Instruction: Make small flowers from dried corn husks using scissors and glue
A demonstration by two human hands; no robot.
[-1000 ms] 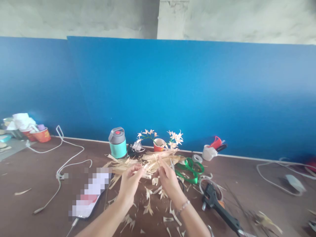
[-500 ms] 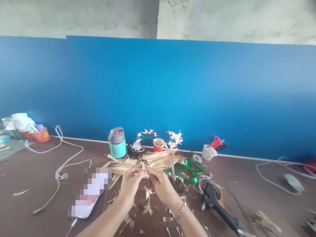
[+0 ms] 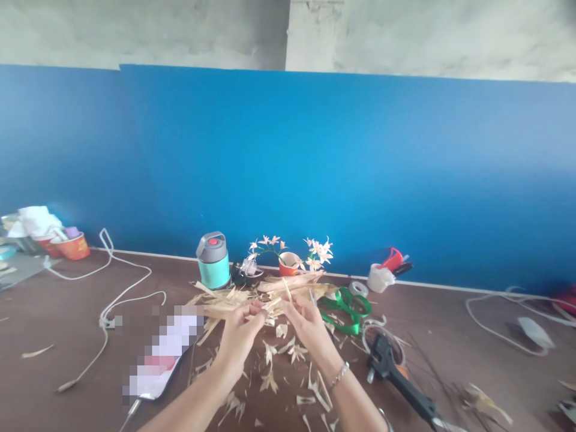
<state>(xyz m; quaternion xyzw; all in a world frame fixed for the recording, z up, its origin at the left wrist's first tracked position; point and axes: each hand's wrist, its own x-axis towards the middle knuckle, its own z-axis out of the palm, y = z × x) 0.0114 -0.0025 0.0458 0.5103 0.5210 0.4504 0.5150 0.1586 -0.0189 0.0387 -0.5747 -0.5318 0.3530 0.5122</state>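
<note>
My left hand (image 3: 242, 339) is pinched closed over the middle of the table, and a pale strip (image 3: 272, 305) of dried husk sticks out at its fingertips. Just to the right, my right hand (image 3: 309, 329) grips a second narrow husk strip (image 3: 287, 289) that points upward. A small gap separates the two hands. Behind them lies a heap of dried husks (image 3: 294, 282). Between my forearms, small husk flowers (image 3: 269, 382) and loose scraps rest on the brown tabletop. Scissors are mostly covered by my right hand, only a blade tip showing.
Green ribbon (image 3: 353, 309), a tape roll (image 3: 359, 288) and a black glue gun (image 3: 396, 375) lie to the right. Behind stand a turquoise flask (image 3: 214, 264) and a paper cup (image 3: 288, 264) with flower sprays. A phone (image 3: 166, 357) and white cable (image 3: 128, 294) are left.
My right hand has moved right and away from my left, carrying a strip that now stands apart. It now covers most of the scissors. My left hand has barely moved.
</note>
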